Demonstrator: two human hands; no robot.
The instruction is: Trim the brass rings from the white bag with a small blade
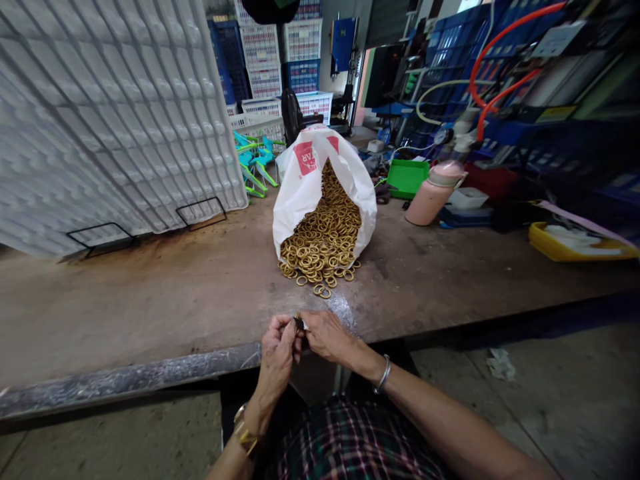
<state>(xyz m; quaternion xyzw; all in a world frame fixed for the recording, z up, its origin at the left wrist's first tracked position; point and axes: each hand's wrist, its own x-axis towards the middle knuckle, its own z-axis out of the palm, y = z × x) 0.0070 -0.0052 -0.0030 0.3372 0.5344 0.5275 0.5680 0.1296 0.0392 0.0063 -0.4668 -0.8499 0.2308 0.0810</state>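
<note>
Close together at the table's front edge, my left hand [277, 343] and my right hand [327, 337] meet with fingers pinched. Between the fingertips is a small dark piece [299, 323], with a hint of brassy colour above it and a pale bit beside it; its kind is too small to make out. Just beyond my hands, many brass-coloured rings [327, 230] spill from the mouth of a white plastic bag [367, 193] lying on its side. A few loose rings [323, 291] lie on the tabletop nearest my fingers.
On the brown table [200, 300], white plastic trays [115, 113] stand upright at left in black wire stands [203, 213]. At right are a pink bottle [431, 199], a green tray [407, 177] and a yellow tray [555, 248]. Stacked crates [263, 53] stand behind.
</note>
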